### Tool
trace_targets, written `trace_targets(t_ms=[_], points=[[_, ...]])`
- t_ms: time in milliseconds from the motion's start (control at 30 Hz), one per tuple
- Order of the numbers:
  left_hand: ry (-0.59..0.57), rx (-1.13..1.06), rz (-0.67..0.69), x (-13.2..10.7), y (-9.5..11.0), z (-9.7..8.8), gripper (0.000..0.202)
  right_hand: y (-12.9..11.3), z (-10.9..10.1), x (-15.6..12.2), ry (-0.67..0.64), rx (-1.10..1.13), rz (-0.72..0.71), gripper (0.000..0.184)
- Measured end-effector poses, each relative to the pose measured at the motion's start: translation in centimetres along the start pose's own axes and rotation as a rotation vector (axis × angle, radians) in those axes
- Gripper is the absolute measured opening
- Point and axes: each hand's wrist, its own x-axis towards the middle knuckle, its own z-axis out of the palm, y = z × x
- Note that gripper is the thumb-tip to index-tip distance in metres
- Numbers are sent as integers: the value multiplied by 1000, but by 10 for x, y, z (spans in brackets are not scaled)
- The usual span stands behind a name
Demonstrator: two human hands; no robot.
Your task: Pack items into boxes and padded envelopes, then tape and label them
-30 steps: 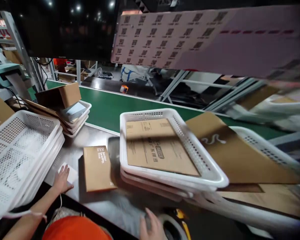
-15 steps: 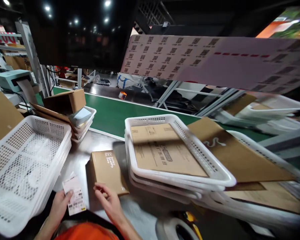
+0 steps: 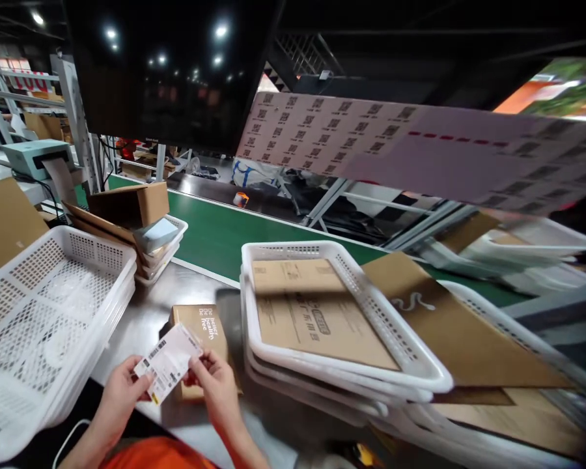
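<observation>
The left hand [image 3: 120, 391] and right hand [image 3: 213, 380] pinch a printed label [image 3: 168, 362] between them, held just above the small brown box [image 3: 201, 332] on the steel table [image 3: 141, 312]. Judging by this, labelling is under way; it calls for squaring the label over the box face.
</observation>
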Motion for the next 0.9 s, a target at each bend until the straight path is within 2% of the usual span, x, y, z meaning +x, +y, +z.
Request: trace_targets(t_ms=[67,133,167,200,233,267,333,433,500,767,900], points=[[51,96,119,1,13,7,38,-3,-23,-6,170,-235,-148,42],[37,270,244,-1,29,20,34,-17,-40,-11,320,-554,-515,47],[-2,359,287,-3,38,28,33,-26,-45,-13,309,-698,-717,47],[-55,433,315,-5,47,37,32,-36,-46,-15,222,-805,-876,45],[-108,489,331,-6,54,45,32,-45,-45,-16,99,-856,-970,41],[-156,521,344,-7,60,53,31,-54,-42,-17,-16,-854,-987,37],[-219,530,361,-6,68,66,31,-65,-33,-17,-115,-747,-854,27],[-239,466,317,0,69,75,38,-65,-25,-13,-16,-546,-632,10],[-232,426,299,4,67,76,42,-60,-26,-12,42,-482,-594,3],[-134,393,299,6,63,82,42,-54,-35,-7,-23,-518,-745,11],[-128,438,317,6,65,80,37,-56,-35,-5,-26,-604,-903,14]])
